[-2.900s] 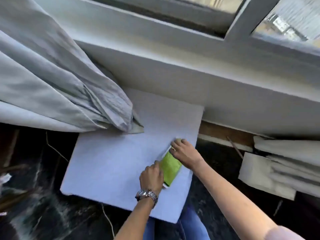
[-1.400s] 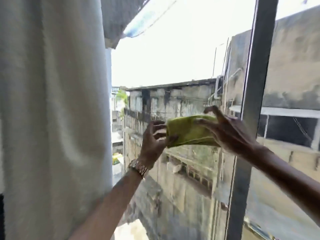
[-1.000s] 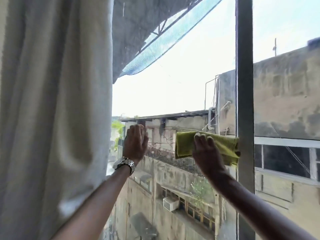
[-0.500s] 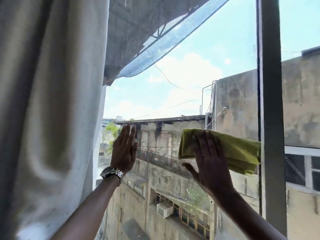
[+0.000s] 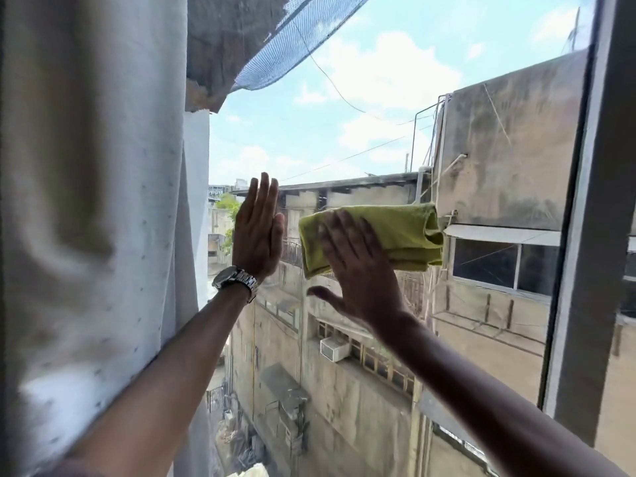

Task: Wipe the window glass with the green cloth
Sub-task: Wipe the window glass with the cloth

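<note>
The folded green cloth [image 5: 402, 232] lies flat against the window glass [image 5: 344, 98] at mid height. My right hand [image 5: 354, 266] presses on the cloth's left half with fingers spread, the thumb pointing down to the left. My left hand [image 5: 258, 232], with a metal watch on the wrist, is held upright with its fingers straight and together at the glass, just left of the cloth, and holds nothing. Through the pane I see sky and weathered buildings.
A pale curtain [image 5: 93, 218] hangs along the left side, close to my left forearm. A grey vertical window frame bar [image 5: 599, 201] bounds the pane on the right, a short way from the cloth's right end.
The hands lifted the cloth from the floor board up to the glass. In the last half second the cloth and my right hand slid left, away from the frame bar; my left hand stays flat.
</note>
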